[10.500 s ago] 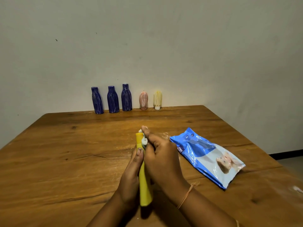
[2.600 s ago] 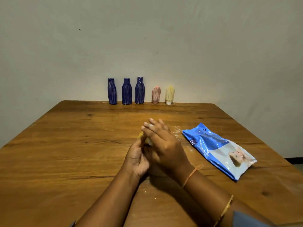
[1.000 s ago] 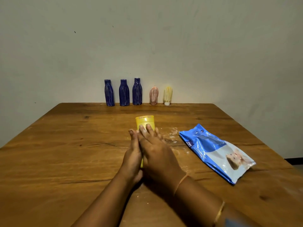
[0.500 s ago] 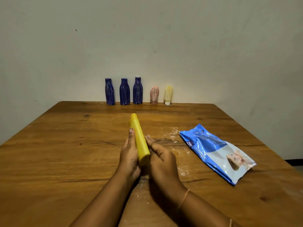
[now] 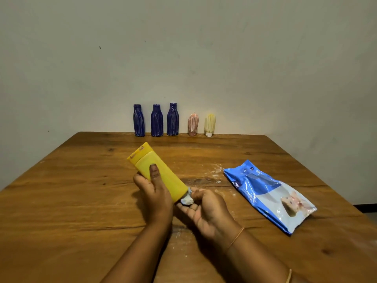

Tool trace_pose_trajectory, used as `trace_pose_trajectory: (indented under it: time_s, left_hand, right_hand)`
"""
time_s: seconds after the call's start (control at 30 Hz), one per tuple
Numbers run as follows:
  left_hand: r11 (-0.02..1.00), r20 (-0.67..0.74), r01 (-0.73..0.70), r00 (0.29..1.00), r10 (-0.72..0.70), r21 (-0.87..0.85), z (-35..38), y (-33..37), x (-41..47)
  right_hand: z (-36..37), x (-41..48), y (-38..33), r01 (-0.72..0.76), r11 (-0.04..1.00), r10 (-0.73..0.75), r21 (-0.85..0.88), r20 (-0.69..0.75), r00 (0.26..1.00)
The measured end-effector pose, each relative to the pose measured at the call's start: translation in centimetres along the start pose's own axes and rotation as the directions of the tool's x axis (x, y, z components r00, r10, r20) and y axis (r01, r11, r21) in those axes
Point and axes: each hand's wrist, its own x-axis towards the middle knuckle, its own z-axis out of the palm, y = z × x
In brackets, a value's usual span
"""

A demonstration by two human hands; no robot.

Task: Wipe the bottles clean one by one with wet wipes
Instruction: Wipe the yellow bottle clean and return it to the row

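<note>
At the centre of the frame your left hand (image 5: 155,195) grips a yellow bottle (image 5: 158,172) above the wooden worktop (image 5: 71,201). Your thumb lies across its front and your other fingers wrap behind it, out of sight. The bottle tilts, its capped end pointing to the upper left and its lower end down to the right. Just right of it, your right hand (image 5: 206,209) pinches a small crumpled wet wipe (image 5: 187,200) against the bottle's lower end, which the wipe and fingertips hide. On the right of the frame lies a blue pack of wipes (image 5: 269,196), flat on the worktop, its print too small to read. White smears mark the wood between the pack and your hands. At the far edge, against the wall, stand three blue bottles (image 5: 156,120), a pink bottle (image 5: 193,124) and a pale yellow bottle (image 5: 210,124), all streaked. Your forearms run off the bottom of the frame.
</note>
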Motion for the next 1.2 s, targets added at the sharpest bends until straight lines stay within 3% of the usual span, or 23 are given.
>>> trace_pose_trajectory:
  time_s: [0.1,0.23,0.3,0.4,0.53,0.7,0.9,1.0,1.1,1.2]
  left_hand:
    - [0.990,0.144,0.103,0.986,-0.088,-0.097,0.1,0.5,-0.1]
    - [0.811,0.433,0.408,0.875,-0.216,-0.420,0.1,0.4,-0.4]
    - [0.725,0.459,0.488,0.848,-0.264,-0.485,0.0,0.3,-0.2]
    - [0.693,0.418,0.499,0.856,-0.303,-0.521,-0.1,-0.1,0.4]
    - [0.766,0.426,0.445,0.870,-0.247,-0.465,0.1,-0.4,0.2]
    - [0.735,0.436,0.458,0.867,-0.243,-0.500,0.2,-0.6,0.2]
    - [0.745,0.410,0.426,0.884,-0.224,-0.513,0.0,-0.3,0.5]
    - [0.780,0.444,0.404,0.877,-0.182,-0.479,0.2,-0.2,0.3]
    - [0.778,0.446,0.395,0.880,-0.167,-0.488,0.3,-0.4,0.1]
    - [0.746,0.418,0.411,0.887,-0.195,-0.524,0.3,-0.5,0.2]
  right_hand:
    - [0.9,0.1,-0.8,0.233,0.957,-0.253,-0.174,-0.098,0.963]
    - [1.9,-0.4,-2.1,0.477,0.691,-0.582,-0.544,-0.027,0.813]
    - [1.8,-1.2,-1.4,0.538,0.551,-0.634,-0.638,0.098,0.767]
    - [1.3,-1.2,-0.1,0.507,0.462,-0.592,-0.728,0.172,0.787]
    - [1.9,-0.5,-1.8,0.500,0.503,-0.610,-0.705,0.121,0.783]
    - [2.1,-0.6,-2.1,0.546,0.453,-0.631,-0.705,0.179,0.755]
    - [0.8,0.3,0.0,0.418,0.529,-0.514,-0.739,0.113,0.850]
    - [1.7,0.3,-2.3,0.465,0.550,-0.577,-0.693,0.087,0.812]
    - [1.9,0.0,-2.6,0.514,0.480,-0.629,-0.711,0.130,0.767]
    - [1.1,-0.4,-0.4,0.511,0.516,-0.591,-0.687,0.145,0.793]
